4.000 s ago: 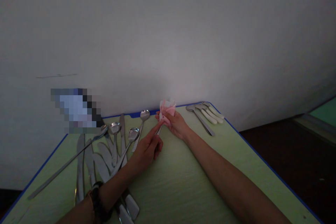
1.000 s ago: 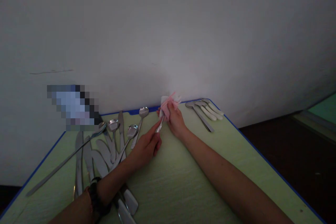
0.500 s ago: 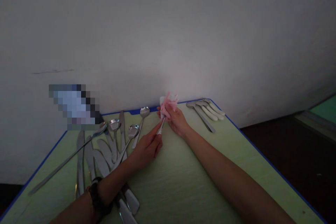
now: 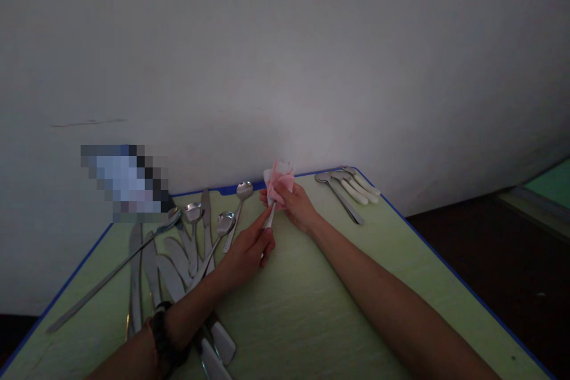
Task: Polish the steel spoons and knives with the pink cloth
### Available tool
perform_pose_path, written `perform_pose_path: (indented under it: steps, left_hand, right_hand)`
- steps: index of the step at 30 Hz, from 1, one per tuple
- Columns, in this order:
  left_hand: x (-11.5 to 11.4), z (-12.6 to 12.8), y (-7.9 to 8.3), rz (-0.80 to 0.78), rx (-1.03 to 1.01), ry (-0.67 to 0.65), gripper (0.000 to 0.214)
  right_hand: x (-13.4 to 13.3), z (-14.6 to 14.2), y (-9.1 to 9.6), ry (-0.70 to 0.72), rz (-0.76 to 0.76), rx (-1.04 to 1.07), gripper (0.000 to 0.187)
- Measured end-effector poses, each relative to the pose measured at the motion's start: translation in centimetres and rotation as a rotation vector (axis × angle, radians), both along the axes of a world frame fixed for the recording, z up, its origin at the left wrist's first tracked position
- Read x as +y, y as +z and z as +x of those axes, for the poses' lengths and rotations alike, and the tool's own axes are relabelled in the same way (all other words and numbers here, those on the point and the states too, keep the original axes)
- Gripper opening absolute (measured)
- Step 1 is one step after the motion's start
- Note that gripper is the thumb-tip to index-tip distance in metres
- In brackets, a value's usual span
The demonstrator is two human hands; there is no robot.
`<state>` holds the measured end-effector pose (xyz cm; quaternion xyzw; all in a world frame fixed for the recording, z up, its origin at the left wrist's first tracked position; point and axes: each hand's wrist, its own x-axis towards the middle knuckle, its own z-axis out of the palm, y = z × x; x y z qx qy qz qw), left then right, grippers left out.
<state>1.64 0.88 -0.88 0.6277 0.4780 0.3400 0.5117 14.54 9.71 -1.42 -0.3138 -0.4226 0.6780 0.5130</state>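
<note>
Here's the utensil (image 4: 269, 218), pale and catching a bit of light along a slim handle, held slantwise above the middle of the green surface (image 4: 320, 291), toward its far edge. Its far end is buried in a crumpled cloth (image 4: 279, 183), so what kind of piece it is, I can't tell. The left hand (image 4: 249, 249) has its grip closed on the handle, index finger stretched along it; the right hand (image 4: 297, 205) is clamped on the cloth, thumb pressed over the folds. That cloth is soft and thin, pink in front with whitish layers fanning up behind.

Over on the left it's all cutlery: smooth, broad-bladed knives (image 4: 136, 273), two deep-bowled spoons (image 4: 193, 210) with a mirror shine, a rounder spoon (image 4: 244, 190) just beside the hands, and one very long spoon (image 4: 104, 283) lying across the knives. The left forearm (image 4: 182, 309), with a dark wristband (image 4: 167, 332), cuts right over that pile and hides part of it. Over on the right, an all-metal spoon (image 4: 345, 204) lies beside pieces with plump white handles (image 4: 353, 192). At the far left corner, a pixelated slab (image 4: 122, 178) leans near the plain grey wall (image 4: 285, 59).
</note>
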Motion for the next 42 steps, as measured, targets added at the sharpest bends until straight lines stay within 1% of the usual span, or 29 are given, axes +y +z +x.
perform_pose_path:
  steps: [4,7,11,15,17,20,24,28,32,34,37,39,42]
  left_hand:
    - [0.2,0.1,0.0,-0.002,-0.020,-0.006,0.057]
    - [0.4,0.2,0.0,0.009,-0.041,-0.005,0.054]
    - [0.4,0.2,0.0,0.022,0.015,0.000,0.046]
    - [0.1,0.2,0.4,-0.001,0.076,-0.039,0.041]
    - [-0.1,0.1,0.6,0.028,0.125,-0.045,0.038]
    - [-0.1,0.1,0.8,0.053,0.148,-0.031,0.037]
    - [0.0,0.0,0.5,0.021,0.067,-0.021,0.036]
    - [0.3,-0.1,0.4,0.008,0.017,-0.013,0.034]
    - [0.4,0.0,0.2,0.026,0.039,-0.020,0.033]
    - [0.4,0.0,0.2,0.025,0.052,-0.026,0.032]
    - [0.4,0.1,0.2,0.010,0.068,-0.028,0.031]
    - [0.3,0.1,0.3,-0.005,0.090,-0.026,0.032]
    - [0.3,0.0,0.4,-0.011,0.103,-0.055,0.033]
  right_hand:
    - [0.3,-0.2,0.0,-0.103,-0.032,0.059,0.036]
    - [0.5,-0.3,0.1,-0.174,-0.066,0.086,0.041]
    - [0.8,-0.2,0.1,-0.233,-0.084,0.107,0.044]
    - [1.0,-0.1,0.0,-0.285,-0.114,0.156,0.044]
    - [1.1,0.1,0.0,-0.255,-0.107,0.151,0.041]
    - [0.9,0.3,0.2,-0.145,-0.076,0.118,0.034]
    - [0.4,0.4,0.5,-0.042,-0.063,0.098,0.025]
    - [0.0,0.3,0.6,0.056,-0.046,0.032,0.024]
    - [-0.2,0.2,0.7,0.083,-0.059,-0.002,0.024]
    - [-0.1,0.2,0.7,0.060,-0.075,0.027,0.024]
    - [0.3,0.2,0.5,-0.011,-0.100,0.078,0.024]
    - [0.6,0.2,0.3,-0.083,-0.102,0.111,0.023]
    - [1.2,0.1,-0.2,-0.243,-0.065,0.184,0.023]
